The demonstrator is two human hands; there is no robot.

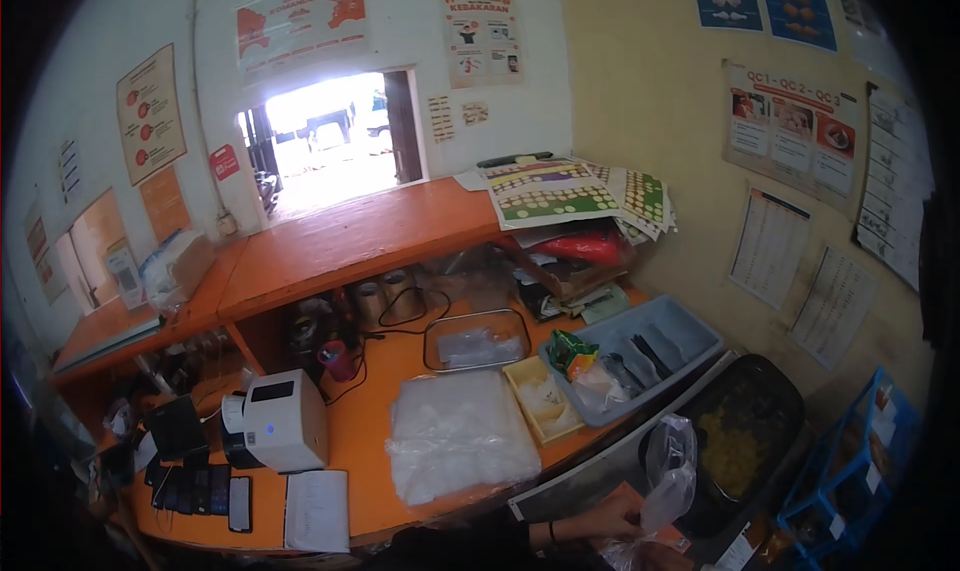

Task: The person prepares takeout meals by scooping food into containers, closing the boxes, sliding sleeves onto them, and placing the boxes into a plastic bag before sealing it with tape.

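Note:
At the lower right, my left hand (pixel 608 518), with a dark band at the wrist, has its fingers closed on a clear plastic bag (pixel 670 471). The bag's upper part puffs out above the fingers, and more crumpled plastic hangs below. Only part of my right hand (pixel 664 558) shows at the bottom edge, close beneath the bag; its fingers are mostly hidden. An orange paper (pixel 628 498) lies behind my left hand. Just beyond the bag is a black tub (pixel 768 396) with yellowish food inside.
An orange counter (pixel 365 426) bears a stack of clear plastic bags (pixel 460 436), a white label printer (pixel 285 421), a phone (pixel 240 503) and a notebook (pixel 317 511). A grey-blue divided tray (pixel 690 321) stands beside a yellow tray (pixel 540 426). Blue crates (pixel 835 471) stand at far right.

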